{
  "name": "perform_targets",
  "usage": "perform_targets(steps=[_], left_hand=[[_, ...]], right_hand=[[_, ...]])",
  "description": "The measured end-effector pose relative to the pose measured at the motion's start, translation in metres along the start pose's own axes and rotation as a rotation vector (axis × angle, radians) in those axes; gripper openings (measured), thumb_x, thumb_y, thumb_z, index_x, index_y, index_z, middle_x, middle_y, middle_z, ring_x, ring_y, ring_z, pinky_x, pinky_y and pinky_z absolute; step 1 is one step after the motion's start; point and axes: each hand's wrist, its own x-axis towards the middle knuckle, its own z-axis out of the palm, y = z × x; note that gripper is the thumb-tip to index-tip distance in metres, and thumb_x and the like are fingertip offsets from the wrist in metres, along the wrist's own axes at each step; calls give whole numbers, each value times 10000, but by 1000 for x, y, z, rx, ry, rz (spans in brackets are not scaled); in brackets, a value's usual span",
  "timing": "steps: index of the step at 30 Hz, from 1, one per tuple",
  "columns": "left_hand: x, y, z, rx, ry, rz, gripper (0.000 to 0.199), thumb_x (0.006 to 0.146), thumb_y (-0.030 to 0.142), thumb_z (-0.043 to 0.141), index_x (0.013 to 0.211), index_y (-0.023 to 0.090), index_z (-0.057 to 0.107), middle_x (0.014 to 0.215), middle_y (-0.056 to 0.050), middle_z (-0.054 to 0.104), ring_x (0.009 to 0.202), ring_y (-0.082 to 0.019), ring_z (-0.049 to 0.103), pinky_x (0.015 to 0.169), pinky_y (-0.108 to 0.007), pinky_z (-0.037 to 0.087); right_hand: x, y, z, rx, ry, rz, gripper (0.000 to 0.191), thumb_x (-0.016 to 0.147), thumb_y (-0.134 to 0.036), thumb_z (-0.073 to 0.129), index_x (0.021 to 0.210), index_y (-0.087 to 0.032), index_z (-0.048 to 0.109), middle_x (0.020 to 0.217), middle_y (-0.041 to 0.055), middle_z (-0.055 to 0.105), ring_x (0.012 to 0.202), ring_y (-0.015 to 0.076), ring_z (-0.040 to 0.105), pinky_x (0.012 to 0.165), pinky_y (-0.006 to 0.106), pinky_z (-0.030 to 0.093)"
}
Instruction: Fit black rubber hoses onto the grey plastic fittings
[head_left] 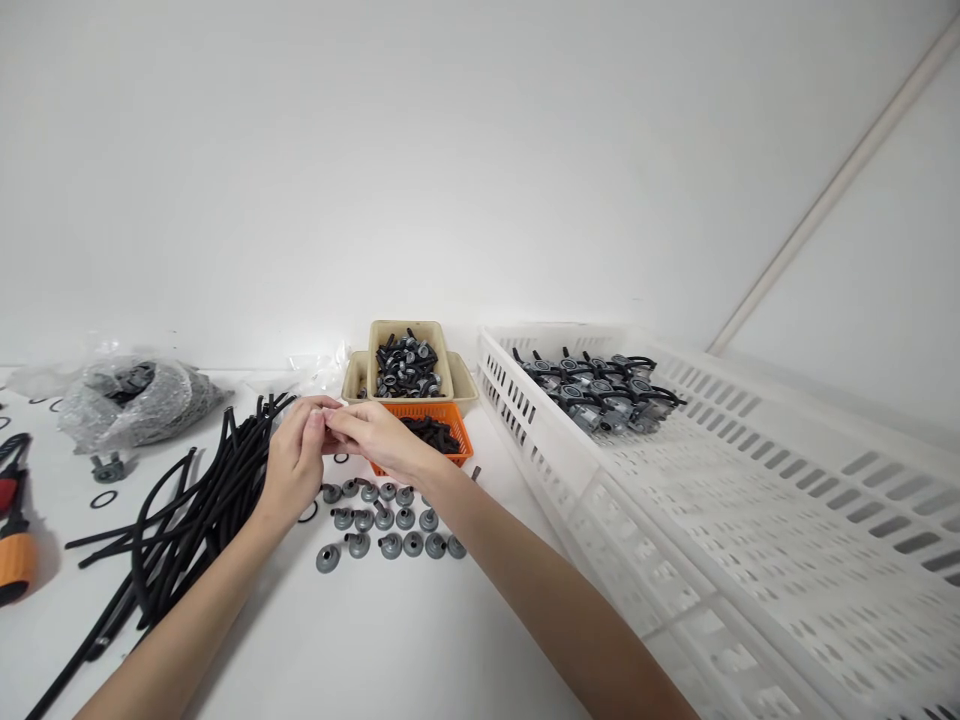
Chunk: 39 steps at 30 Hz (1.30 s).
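Note:
My left hand (297, 458) and my right hand (379, 437) meet fingertip to fingertip above the white table (360, 640). Both have closed fingers, and whatever they pinch is too small or hidden to name. Just below my right hand, small grey round fittings (390, 545) stand in rows. Behind that hand sits an orange basket (466, 440) of short black pieces, partly covered by it. A bundle of long black tubes (217, 500) lies beside and beneath my left hand.
Beige trays (373, 335) with small black and grey parts stand behind the basket. A large white crate (720, 500) holding grey assemblies (600, 390) fills the right. Leftward are a plastic bag (142, 405) of parts, a black ring (103, 499) and an orange-handled tool (15, 560).

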Motion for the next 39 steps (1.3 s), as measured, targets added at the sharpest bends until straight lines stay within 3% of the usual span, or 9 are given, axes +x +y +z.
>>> perform_targets(steps=[4, 10, 15, 19, 28, 39], left_hand=[[0, -6, 1, -122, 14, -156, 403, 941, 450, 320, 890, 161, 596, 917, -63, 622, 847, -189, 598, 753, -294, 493], [2, -19, 5, -331, -79, -302, 334, 911, 392, 357, 863, 169, 601, 716, -12, 576, 710, -155, 575, 664, -264, 493], [4, -19, 5, -434, -93, -371, 283, 866, 363, 406, 864, 163, 607, 729, -9, 572, 665, -139, 547, 608, -249, 478], [4, -13, 4, -532, -126, -464, 262, 840, 370, 441, 841, 161, 600, 622, 25, 523, 576, -121, 504, 549, -233, 453], [5, -7, 3, -636, -172, -581, 183, 778, 335, 497, 775, 167, 568, 566, 49, 503, 575, -106, 488, 576, -213, 465], [6, -3, 4, -666, -162, -645, 217, 723, 380, 537, 706, 165, 562, 567, 47, 508, 565, -97, 483, 563, -202, 471]], right_hand=[[2, 5, 3, -14, 9, -32, 297, 829, -312, 668, 610, -119, 609, 607, -12, 572, 644, 87, 571, 725, 246, 484], [9, 18, -6, -183, 69, -140, 422, 787, -421, 677, 518, -144, 506, 498, -50, 443, 522, 66, 427, 560, 228, 368], [9, 20, -9, -182, 60, -145, 408, 745, -455, 694, 535, -140, 543, 522, -33, 495, 535, 75, 454, 585, 243, 380], [10, 21, -10, -175, 63, -137, 402, 721, -463, 712, 541, -137, 561, 530, -25, 520, 540, 82, 487, 582, 243, 386], [7, 18, -9, -143, 81, -75, 370, 757, -384, 707, 528, -132, 564, 539, -13, 557, 587, 96, 554, 605, 241, 400], [6, 18, -9, -59, 69, -59, 361, 667, -404, 785, 544, -130, 585, 524, -30, 563, 559, 80, 560, 605, 226, 437]])
